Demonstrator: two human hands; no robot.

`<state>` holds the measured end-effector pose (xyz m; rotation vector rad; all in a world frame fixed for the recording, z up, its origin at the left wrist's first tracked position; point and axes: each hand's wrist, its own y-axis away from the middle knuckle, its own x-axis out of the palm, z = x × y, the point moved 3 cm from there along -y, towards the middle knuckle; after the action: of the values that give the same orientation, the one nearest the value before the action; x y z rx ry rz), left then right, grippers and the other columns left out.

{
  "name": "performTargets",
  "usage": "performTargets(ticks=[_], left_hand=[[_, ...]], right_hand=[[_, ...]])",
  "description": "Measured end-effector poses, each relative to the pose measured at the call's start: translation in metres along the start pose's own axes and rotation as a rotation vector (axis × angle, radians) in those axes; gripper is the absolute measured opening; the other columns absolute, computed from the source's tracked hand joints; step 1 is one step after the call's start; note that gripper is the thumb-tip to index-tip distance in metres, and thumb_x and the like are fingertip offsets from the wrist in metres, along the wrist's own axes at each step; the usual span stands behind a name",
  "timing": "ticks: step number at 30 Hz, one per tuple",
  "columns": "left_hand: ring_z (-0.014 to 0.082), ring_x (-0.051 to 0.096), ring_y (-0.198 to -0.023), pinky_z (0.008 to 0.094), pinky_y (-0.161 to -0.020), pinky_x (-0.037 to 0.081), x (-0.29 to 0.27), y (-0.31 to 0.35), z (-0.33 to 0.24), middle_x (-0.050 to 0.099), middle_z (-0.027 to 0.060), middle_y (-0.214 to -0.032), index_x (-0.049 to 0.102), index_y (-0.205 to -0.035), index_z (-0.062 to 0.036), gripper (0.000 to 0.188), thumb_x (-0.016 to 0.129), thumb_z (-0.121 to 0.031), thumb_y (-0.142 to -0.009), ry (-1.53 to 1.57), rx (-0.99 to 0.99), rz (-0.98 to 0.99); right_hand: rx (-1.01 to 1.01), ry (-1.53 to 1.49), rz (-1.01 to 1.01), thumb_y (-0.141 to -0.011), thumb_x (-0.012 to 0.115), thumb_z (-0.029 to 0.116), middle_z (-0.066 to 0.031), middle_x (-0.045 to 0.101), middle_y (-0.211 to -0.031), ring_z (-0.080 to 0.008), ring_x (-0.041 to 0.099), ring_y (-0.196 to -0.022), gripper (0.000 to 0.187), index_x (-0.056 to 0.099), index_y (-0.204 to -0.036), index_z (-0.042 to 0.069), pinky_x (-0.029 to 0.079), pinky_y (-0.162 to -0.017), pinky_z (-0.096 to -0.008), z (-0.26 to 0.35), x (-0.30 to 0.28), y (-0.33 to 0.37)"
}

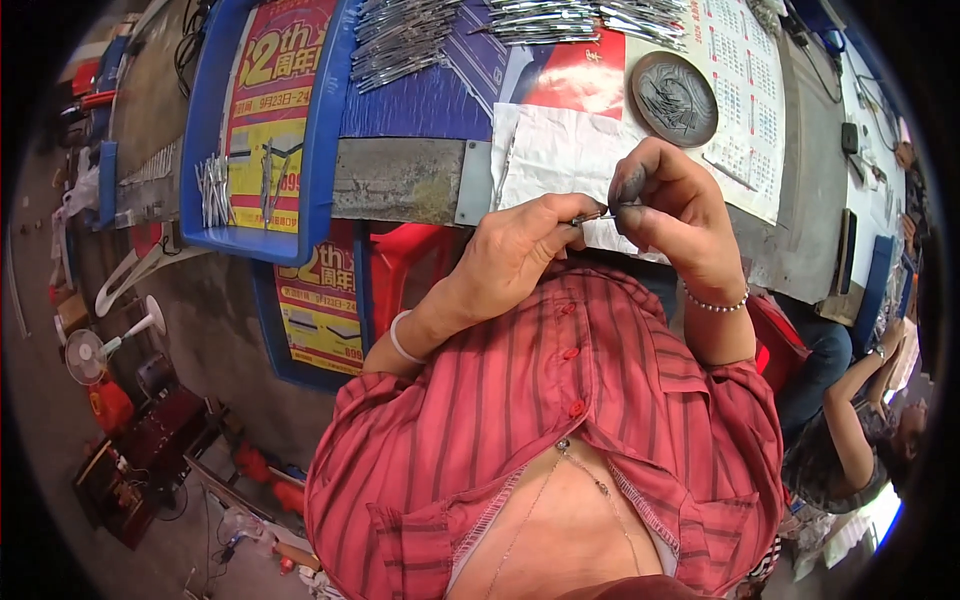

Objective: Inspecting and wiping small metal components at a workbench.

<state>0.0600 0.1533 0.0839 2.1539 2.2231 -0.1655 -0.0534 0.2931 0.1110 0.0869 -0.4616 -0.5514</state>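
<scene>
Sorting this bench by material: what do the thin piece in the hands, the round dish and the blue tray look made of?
Thin piece, pinched between left hand and right hand: likely metal, slim and grey. Round dish: dull grey, probably metal. Blue tray: looks plastic, uniform glossy colour, rounded rim.

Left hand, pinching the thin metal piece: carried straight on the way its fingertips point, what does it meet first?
Probably the right hand: the left hand points rightward along the thin metal piece, and the right hand's blackened fingertips already pinch its far end. Depth is uncertain.
</scene>
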Motion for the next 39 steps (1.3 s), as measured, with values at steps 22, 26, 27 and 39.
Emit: performTargets(ticks=[22,26,27,39], left_hand=[[0.0293,0.064,-0.087,0.0337,-0.072,0.052,-0.005,-0.001,0.0,0.063,0.0141,-0.096,0.056,-0.111,-0.002,0.028,0.055,0.008,-0.084,-0.084,0.101,-0.017],[0.0289,0.064,-0.087,0.034,-0.071,0.051,-0.006,-0.001,0.001,0.063,0.0142,-0.096,0.056,-0.11,-0.0021,0.028,0.055,0.008,-0.084,-0.094,0.111,-0.016],[0.0287,0.064,-0.087,0.034,-0.071,0.051,-0.006,-0.001,0.0,0.063,0.0143,-0.095,0.056,-0.11,-0.0021,0.028,0.055,0.008,-0.084,-0.103,0.119,-0.017],[0.0291,0.061,-0.072,0.0378,-0.064,0.048,-0.009,0.002,-0.003,0.061,0.0115,-0.08,0.058,-0.102,-0.0026,0.027,0.058,0.003,-0.076,-0.562,0.322,0.029]], right_hand=[[0.014,-0.026,-0.001,-0.079,0.056,-0.002,0.0015,0.048,-0.085,-0.0043,0.047,-0.076,0.016,0.048,-0.092,0.002,0.04,-0.067,-0.019,0.0,0.003,-0.003],[0.019,-0.023,0.0,-0.079,0.056,-0.002,0.0009,0.048,-0.085,-0.0044,0.047,-0.076,0.016,0.048,-0.092,0.002,0.04,-0.067,-0.0193,-0.001,0.005,-0.004],[0.021,-0.024,-0.001,-0.079,0.056,-0.002,0.0009,0.048,-0.085,-0.0044,0.047,-0.076,0.016,0.048,-0.092,0.002,0.04,-0.067,-0.0193,-0.002,0.004,-0.004],[0.012,0.473,0.008,-0.078,0.052,-0.006,0.0006,0.045,-0.077,-0.0048,0.043,-0.07,0.016,0.044,-0.09,0.0,0.039,-0.062,-0.0215,-0.007,0.012,0.003]])
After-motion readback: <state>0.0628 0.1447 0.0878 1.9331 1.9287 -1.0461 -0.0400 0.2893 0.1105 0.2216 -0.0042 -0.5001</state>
